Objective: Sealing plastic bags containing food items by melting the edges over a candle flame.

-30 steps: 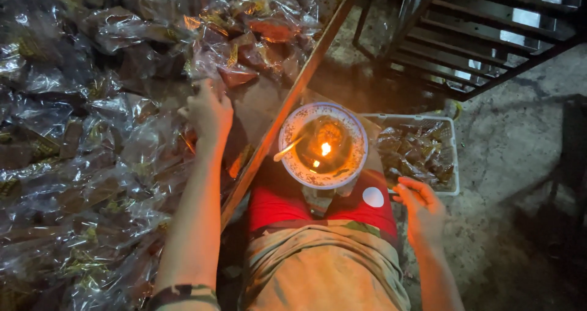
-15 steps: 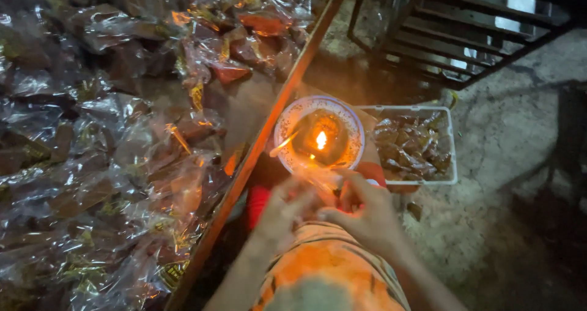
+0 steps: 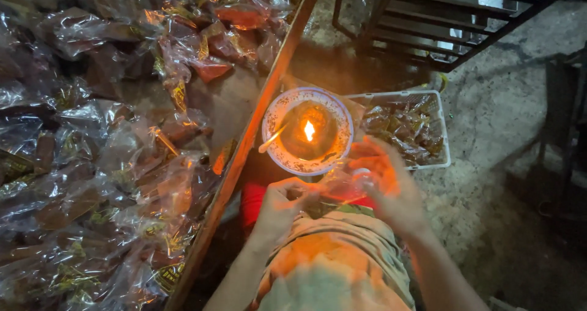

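Both hands pinch a small clear plastic packet [image 3: 342, 185] just below the round patterned dish holding a lit flame [image 3: 307, 130]: left hand [image 3: 282, 204] closed on one edge, right hand [image 3: 386, 185] on the other. Held too near, the film could scorch or fingers burn.

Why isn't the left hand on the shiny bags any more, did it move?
Yes. The left hand came off the heap of clear plastic bags and swung right, in below the round white bowl with the flame, close beside the right hand.
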